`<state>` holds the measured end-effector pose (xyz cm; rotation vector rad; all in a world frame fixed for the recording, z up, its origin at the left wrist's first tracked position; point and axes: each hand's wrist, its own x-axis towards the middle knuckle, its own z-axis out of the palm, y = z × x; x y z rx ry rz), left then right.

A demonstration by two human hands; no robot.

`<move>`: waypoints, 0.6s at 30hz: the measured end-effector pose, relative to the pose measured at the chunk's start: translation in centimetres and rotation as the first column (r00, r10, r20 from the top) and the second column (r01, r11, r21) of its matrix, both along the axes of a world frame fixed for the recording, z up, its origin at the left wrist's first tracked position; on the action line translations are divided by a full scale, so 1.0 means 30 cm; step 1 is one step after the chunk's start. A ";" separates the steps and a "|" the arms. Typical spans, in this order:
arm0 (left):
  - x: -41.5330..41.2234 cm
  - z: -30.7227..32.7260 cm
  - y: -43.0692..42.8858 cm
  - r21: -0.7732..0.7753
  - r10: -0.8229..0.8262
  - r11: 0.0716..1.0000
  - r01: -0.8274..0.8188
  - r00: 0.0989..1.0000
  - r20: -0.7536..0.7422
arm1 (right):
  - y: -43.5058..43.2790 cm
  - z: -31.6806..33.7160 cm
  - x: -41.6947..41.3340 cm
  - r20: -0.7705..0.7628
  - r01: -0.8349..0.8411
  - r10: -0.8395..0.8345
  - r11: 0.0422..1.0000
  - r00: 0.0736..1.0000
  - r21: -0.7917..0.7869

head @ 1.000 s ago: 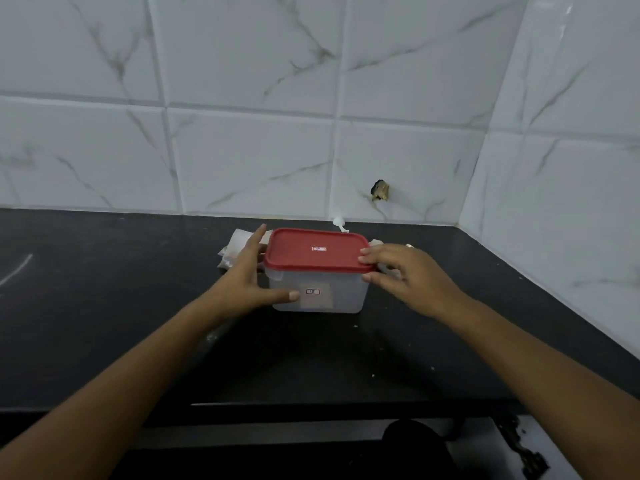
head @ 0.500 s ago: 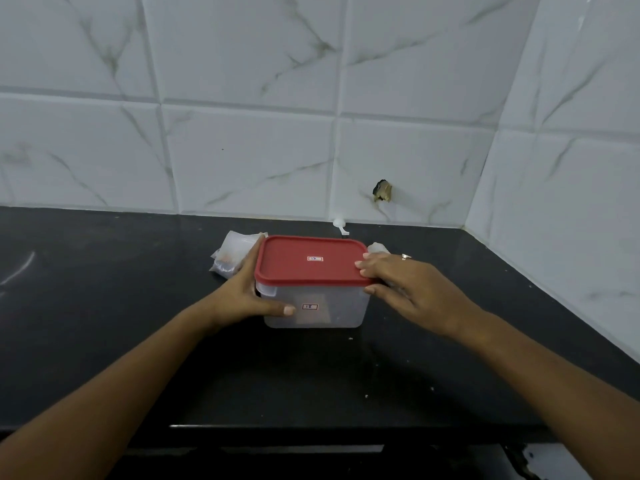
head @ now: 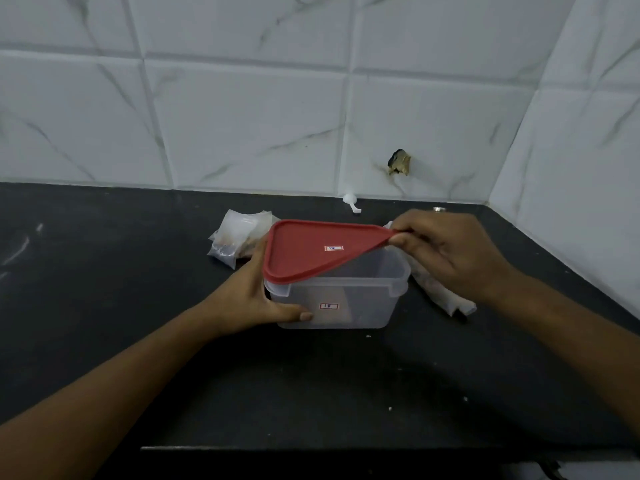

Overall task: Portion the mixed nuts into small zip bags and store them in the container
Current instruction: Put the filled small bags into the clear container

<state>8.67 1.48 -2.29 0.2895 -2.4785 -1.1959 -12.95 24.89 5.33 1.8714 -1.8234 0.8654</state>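
Note:
A clear plastic container [head: 349,306] stands on the black counter [head: 104,306]. Its red lid [head: 311,251] is bent upward at the right side while the left side still sits on the rim. My right hand [head: 446,254] pinches the lid's lifted right corner. My left hand [head: 249,296] holds the container's left wall, thumb across its front. Clear bags with brown nuts [head: 235,240] lie behind the container on the left. More crumpled clear plastic bags [head: 440,292] lie at its right, partly hidden under my right hand.
White marble-patterned tiled walls meet in a corner at the back right. A small white plastic piece [head: 350,201] lies at the foot of the back wall. A broken hole [head: 400,162] marks the tile above it. The counter's front edge [head: 311,448] runs below my arms.
The lid lay flat on the container before; now my right hand has peeled its right side upward. The view has also come closer to the container.

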 end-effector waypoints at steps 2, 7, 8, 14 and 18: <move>0.001 0.001 -0.002 0.007 -0.006 1.000 0.006 1.000 0.002 | -0.024 -0.011 0.000 0.110 -0.022 0.025 0.999 0.994 -0.024; -0.002 0.017 0.005 0.006 -0.009 1.000 0.009 1.000 -0.029 | -0.094 -0.021 0.019 0.309 -0.060 0.093 0.992 0.947 -0.112; -0.001 0.020 0.005 0.009 -0.001 1.000 0.001 1.000 -0.031 | -0.104 -0.024 0.020 0.337 -0.063 0.101 0.991 0.936 -0.120; 0.001 0.027 0.005 0.051 0.002 0.999 -0.001 1.000 -0.027 | -0.135 -0.010 0.024 0.446 -0.068 0.133 0.985 0.885 -0.159; 0.005 0.027 0.006 0.045 -0.019 0.999 0.018 1.000 0.015 | -0.141 -0.009 0.027 0.515 -0.006 0.114 0.978 0.849 -0.206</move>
